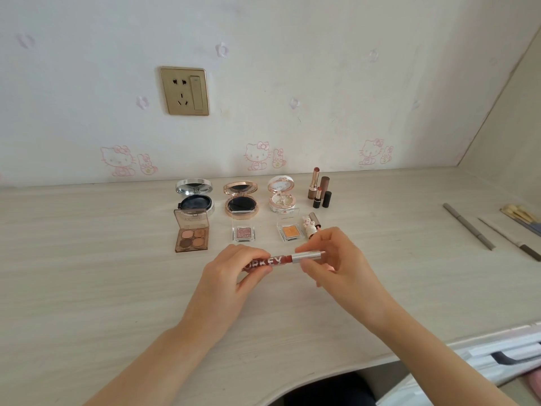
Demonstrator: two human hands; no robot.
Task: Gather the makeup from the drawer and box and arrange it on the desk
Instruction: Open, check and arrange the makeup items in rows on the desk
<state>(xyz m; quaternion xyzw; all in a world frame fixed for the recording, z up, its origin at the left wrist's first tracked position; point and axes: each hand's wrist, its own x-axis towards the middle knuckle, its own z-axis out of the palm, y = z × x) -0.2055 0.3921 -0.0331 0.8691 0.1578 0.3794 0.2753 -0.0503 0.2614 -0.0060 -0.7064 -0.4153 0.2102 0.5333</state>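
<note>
- Left hand (234,271) curls around one end of the lip gloss tube (281,260), its forearm reaching in from the lower left.
- Right hand (336,259) pinches the tube's silver end with its fingertips, its forearm coming from the lower right.

The left hand (231,273) covers one end of the red lettered lip gloss tube (278,260); the right hand (336,259) hides the white bunny-topped lipstick (308,225) base; the right edge cuts the cream sponge-tipped applicators (518,213)
</note>
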